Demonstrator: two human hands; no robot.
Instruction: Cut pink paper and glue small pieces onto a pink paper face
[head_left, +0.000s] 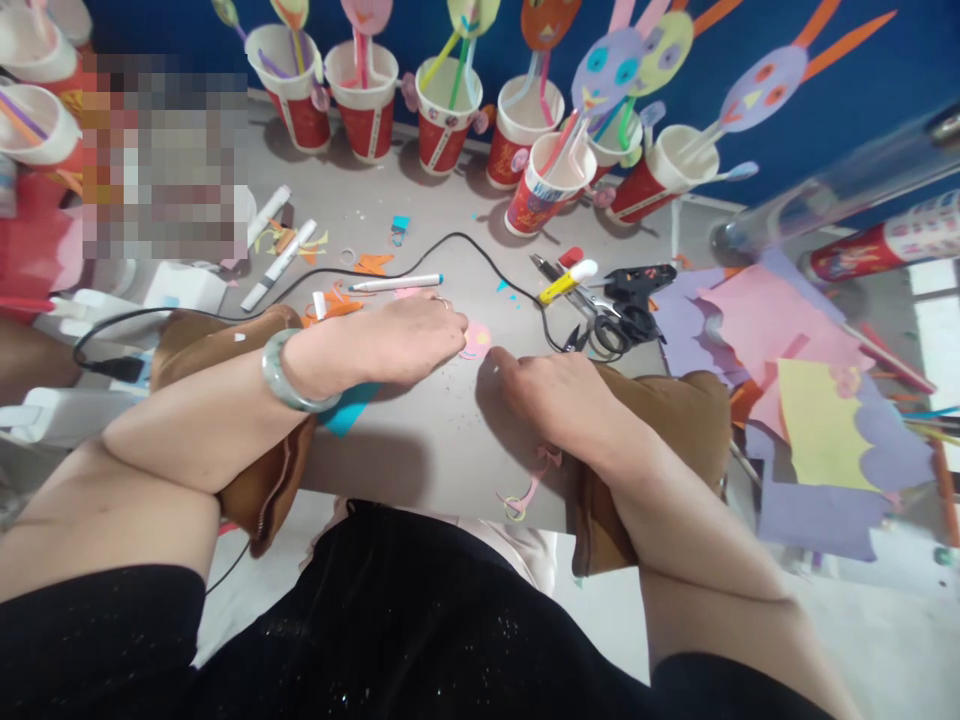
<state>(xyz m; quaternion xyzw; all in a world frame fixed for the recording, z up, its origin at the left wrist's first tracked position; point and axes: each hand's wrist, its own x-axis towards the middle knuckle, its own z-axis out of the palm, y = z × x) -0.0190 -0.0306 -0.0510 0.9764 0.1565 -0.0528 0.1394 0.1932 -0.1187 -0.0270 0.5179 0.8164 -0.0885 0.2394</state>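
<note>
A small pink paper circle [478,342] with a yellow dot and a blue curved line lies in the middle of the table. My left hand [412,338], with a ring on one finger and a jade bangle at the wrist, is closed, its fingertips gripping the circle's left edge. Just to the right of the circle is my right hand [551,395], fingers curled into a pinch; whatever is between them is hidden or too small to name. Under my left wrist a piece of blue paper [350,410] shows. A blue-tipped marker [397,283] lies beyond my left hand.
Red paper cups [362,110] with paper animal faces line the back. A glue gun [637,295], scissors [600,305] and a yellow cutter [568,283] lie right of centre. Brown cushions [667,420] support both forearms. A black cable [420,260] crosses the table; coloured paper sheets [817,420] lie right.
</note>
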